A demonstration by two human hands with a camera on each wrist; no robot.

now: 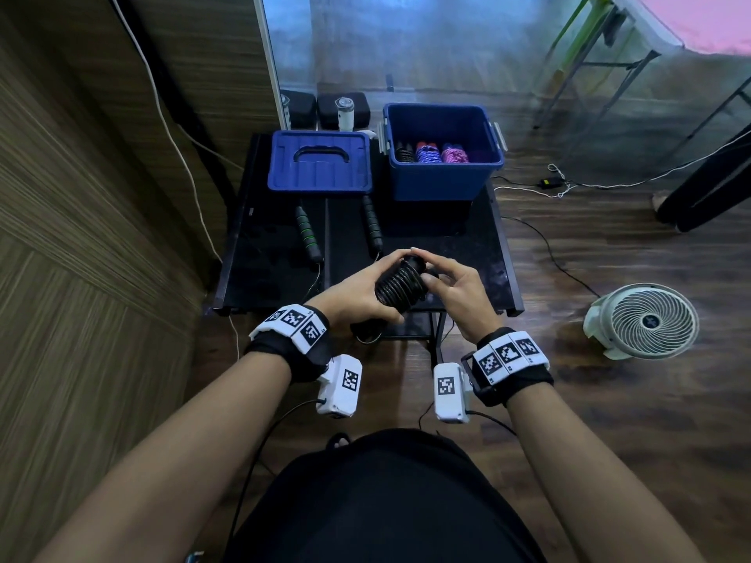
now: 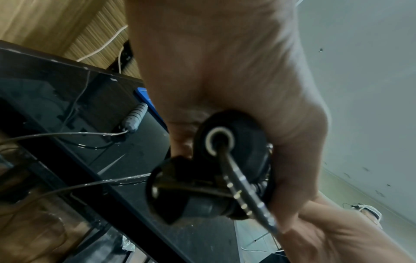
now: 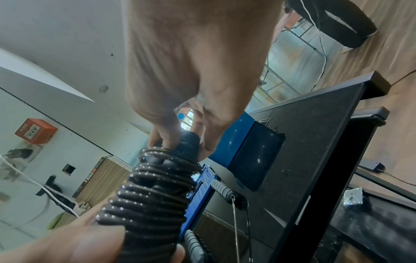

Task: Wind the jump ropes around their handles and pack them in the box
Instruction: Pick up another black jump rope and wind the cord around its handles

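A black jump rope (image 1: pixel 400 284) is wound in tight coils around its two handles. My left hand (image 1: pixel 361 292) grips this bundle around its lower half, above the near edge of the black table (image 1: pixel 467 245). My right hand (image 1: pixel 447 280) pinches the bundle's top end with thumb and fingers. In the right wrist view the coils (image 3: pixel 153 192) run up to those fingers (image 3: pixel 168 140). In the left wrist view the handle ends (image 2: pixel 213 169) stick out below my palm. The open blue box (image 1: pixel 443 172) at the table's back right holds several wound ropes.
The blue lid (image 1: pixel 319 162) lies at the table's back left. An unwound rope with green-striped black handles (image 1: pixel 309 233) lies in front of the lid. A white fan (image 1: pixel 642 319) stands on the floor to the right. Cables trail across the floor.
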